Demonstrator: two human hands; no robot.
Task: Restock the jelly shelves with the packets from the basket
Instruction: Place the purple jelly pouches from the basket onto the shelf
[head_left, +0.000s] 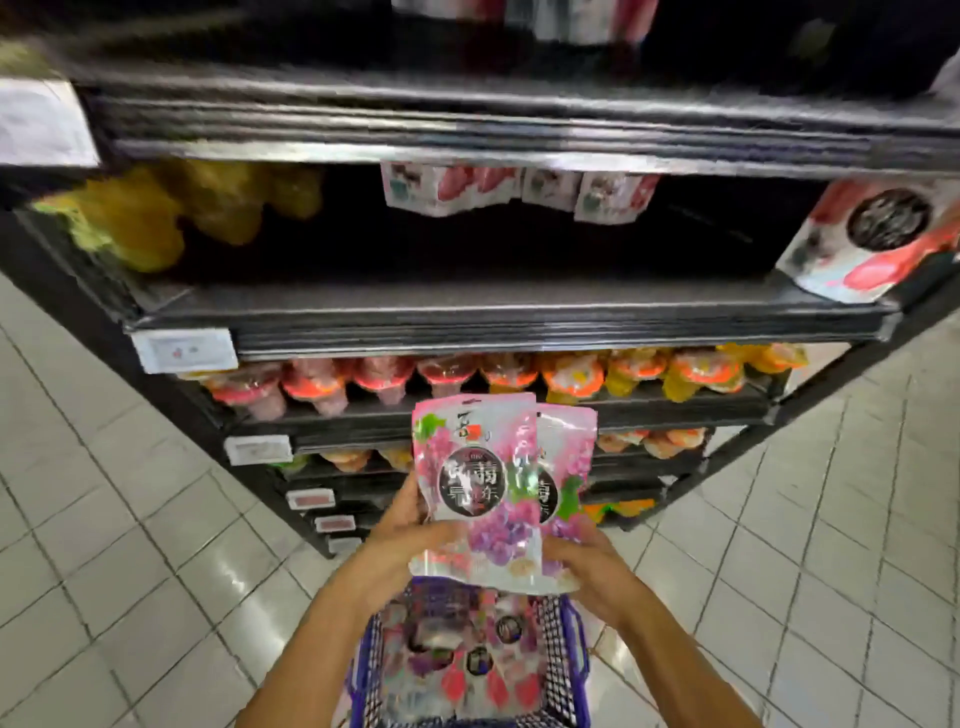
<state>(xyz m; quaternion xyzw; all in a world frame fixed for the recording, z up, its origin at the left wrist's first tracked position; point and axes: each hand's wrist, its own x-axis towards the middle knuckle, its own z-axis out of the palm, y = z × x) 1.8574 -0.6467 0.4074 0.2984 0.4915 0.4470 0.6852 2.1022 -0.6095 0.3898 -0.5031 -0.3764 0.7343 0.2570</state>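
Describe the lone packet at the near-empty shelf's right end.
On the black rack, find the mostly bare shelf above the jelly cups. At its right end stands a white-and-red packet with a round black label. It alone sits at the front; similar packets sit far back.

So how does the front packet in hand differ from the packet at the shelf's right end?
The front packet shows purple grapes; the shelf packet is red and white. The front packet is gripped by the left hand and right hand above the basket; the shelf packet stands tilted on the shelf. Both have dark round labels.
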